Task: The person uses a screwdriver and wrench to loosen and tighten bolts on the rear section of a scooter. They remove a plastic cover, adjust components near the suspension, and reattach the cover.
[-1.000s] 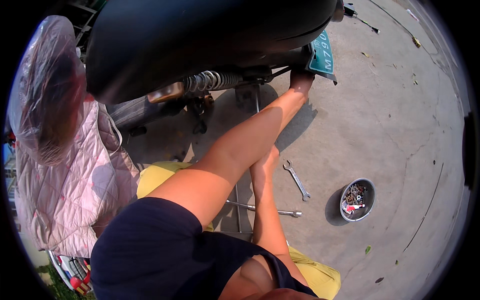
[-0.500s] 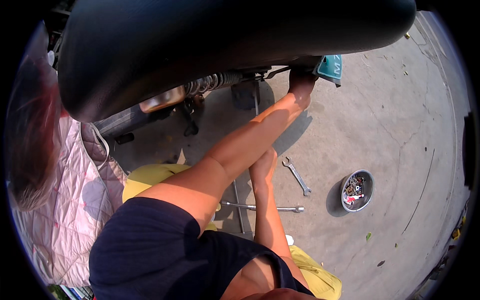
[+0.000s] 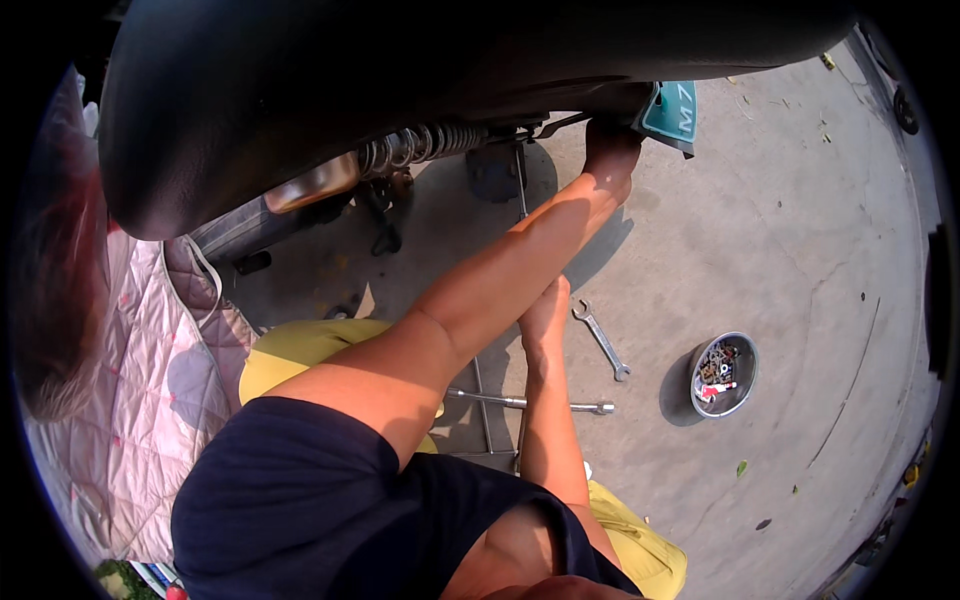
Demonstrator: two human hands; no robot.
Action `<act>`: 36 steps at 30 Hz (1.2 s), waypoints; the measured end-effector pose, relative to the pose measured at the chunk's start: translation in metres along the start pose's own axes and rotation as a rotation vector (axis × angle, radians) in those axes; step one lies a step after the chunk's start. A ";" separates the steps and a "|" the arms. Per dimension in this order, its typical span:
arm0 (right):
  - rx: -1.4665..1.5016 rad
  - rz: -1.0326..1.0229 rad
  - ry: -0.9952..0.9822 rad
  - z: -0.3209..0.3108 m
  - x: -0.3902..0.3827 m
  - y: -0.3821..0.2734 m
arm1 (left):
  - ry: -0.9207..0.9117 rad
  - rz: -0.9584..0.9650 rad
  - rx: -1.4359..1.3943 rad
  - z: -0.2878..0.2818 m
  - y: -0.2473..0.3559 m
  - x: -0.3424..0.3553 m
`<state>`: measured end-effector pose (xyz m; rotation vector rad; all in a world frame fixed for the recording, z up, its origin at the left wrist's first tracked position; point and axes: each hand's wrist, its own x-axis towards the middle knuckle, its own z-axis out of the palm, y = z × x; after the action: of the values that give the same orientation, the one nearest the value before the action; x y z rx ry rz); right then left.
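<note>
My left hand (image 3: 610, 155) reaches beneath the black seat (image 3: 400, 50), at the dark mudguard beside the teal licence plate (image 3: 668, 116); its fingers are hidden. My right hand (image 3: 547, 305) is lower, partly behind my left forearm, its fingertips out of sight. A thin metal rod (image 3: 520, 175) runs down under the frame and disappears behind that forearm. A coil spring shock (image 3: 420, 143) lies left of my left hand. An open-ended wrench (image 3: 600, 338) rests on the concrete right of my right hand, and a cross wrench (image 3: 590, 408) lies under my right forearm.
A metal bowl of small hardware (image 3: 738, 380) stands on the concrete at right. A pink quilted cover (image 3: 120, 450) fills the left side, with a red, plastic-covered object (image 3: 65, 300) above it. The motorbike's tyre (image 3: 225, 240) is under the seat.
My view has shifted, so the seat fills more of the top and hides more of the plate. My left hand stays by the mudguard. My right hand has moved slightly up and right.
</note>
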<state>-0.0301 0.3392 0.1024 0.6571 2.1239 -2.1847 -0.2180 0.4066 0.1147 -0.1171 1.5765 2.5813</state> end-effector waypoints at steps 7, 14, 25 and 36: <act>-0.328 -0.330 0.000 -0.014 0.009 0.013 | -0.027 -0.029 -0.002 0.001 0.005 0.001; -0.357 -0.452 0.014 -0.020 0.028 0.038 | -0.031 -0.074 -0.033 -0.003 0.006 0.001; 0.643 0.374 -0.363 -0.032 0.033 0.025 | -0.036 -0.065 0.001 -0.006 0.005 -0.002; -0.136 -0.273 -0.122 -0.035 0.040 0.037 | -0.020 -0.065 0.091 -0.007 0.004 -0.003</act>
<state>-0.0459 0.3812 0.0555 0.2302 2.3902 -2.1094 -0.2154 0.3986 0.1159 -0.1322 1.6523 2.4500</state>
